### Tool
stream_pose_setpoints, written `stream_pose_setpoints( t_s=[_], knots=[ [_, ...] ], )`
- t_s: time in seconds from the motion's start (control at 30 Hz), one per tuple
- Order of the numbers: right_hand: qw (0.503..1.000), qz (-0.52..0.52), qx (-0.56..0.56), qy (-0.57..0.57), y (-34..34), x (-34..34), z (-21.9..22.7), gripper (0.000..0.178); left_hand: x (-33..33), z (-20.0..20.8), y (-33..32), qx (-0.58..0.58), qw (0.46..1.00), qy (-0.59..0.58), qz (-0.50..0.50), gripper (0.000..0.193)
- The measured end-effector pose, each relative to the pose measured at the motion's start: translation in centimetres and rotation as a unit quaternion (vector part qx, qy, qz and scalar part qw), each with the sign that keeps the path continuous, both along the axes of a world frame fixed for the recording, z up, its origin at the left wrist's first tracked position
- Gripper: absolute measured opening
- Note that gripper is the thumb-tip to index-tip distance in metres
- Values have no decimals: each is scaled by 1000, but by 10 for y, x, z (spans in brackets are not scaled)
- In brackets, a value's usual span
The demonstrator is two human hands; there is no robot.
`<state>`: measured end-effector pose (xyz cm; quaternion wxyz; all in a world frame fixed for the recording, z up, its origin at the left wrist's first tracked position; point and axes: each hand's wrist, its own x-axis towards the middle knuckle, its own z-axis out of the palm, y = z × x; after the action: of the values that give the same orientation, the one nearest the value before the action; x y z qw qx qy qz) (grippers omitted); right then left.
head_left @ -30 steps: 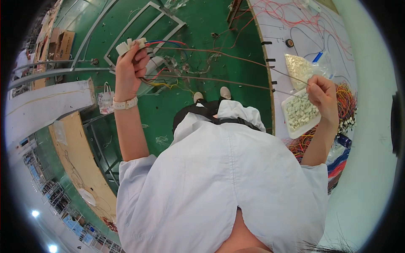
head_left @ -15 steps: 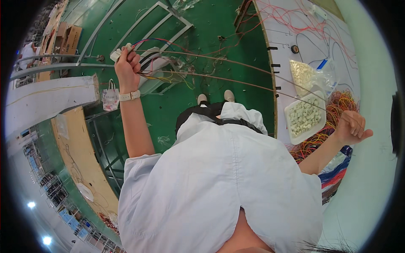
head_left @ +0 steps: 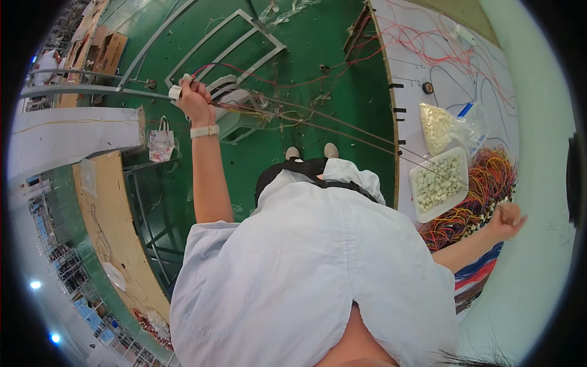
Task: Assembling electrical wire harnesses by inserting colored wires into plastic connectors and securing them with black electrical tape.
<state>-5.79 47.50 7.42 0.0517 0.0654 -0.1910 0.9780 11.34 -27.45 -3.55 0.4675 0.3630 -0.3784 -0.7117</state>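
My left hand (head_left: 197, 107), reaching out at the upper left, is closed around a white connector (head_left: 175, 92) and its wires. Long thin brown wires (head_left: 342, 130) run from it across to the white tray (head_left: 439, 213) on the right-hand table. A red wire (head_left: 235, 68) also leads away from that hand. My right hand (head_left: 506, 221) is over the near right part of the table, beside a pile of coloured wires (head_left: 491, 177). Its fingers are curled, and what they hold, if anything, does not show. Small pale connectors (head_left: 441, 177) fill the tray.
Behind the tray lies a clear bag of pale parts (head_left: 435, 125). A black tape roll (head_left: 427, 88) and loose red wires (head_left: 422, 38) are farther along the table. Grey metal frames (head_left: 269, 37) stand on the green floor; a bag (head_left: 161, 144) hangs at left.
My left hand has shifted slightly right and down with the connector. My right hand has moved lower, toward the wire pile's near end. The brown wires hang lower over the tray.
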Motion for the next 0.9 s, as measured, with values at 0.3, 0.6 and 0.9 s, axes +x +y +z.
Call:
stream_pose_setpoints(
  t_s=[0.3, 0.6, 0.9],
  knots=[
    [704, 48, 704, 79, -287, 44, 22, 29, -20, 76, 128, -79, 976, 29, -199, 23],
    [769, 168, 575, 224, -433, 84, -12, 21, -23, 92, 202, -161, 919, 5, -359, 24],
    [740, 90, 654, 130, -371, 93, 29, 16, -4, 100, 174, 135, 875, -60, -462, 22]
  ],
)
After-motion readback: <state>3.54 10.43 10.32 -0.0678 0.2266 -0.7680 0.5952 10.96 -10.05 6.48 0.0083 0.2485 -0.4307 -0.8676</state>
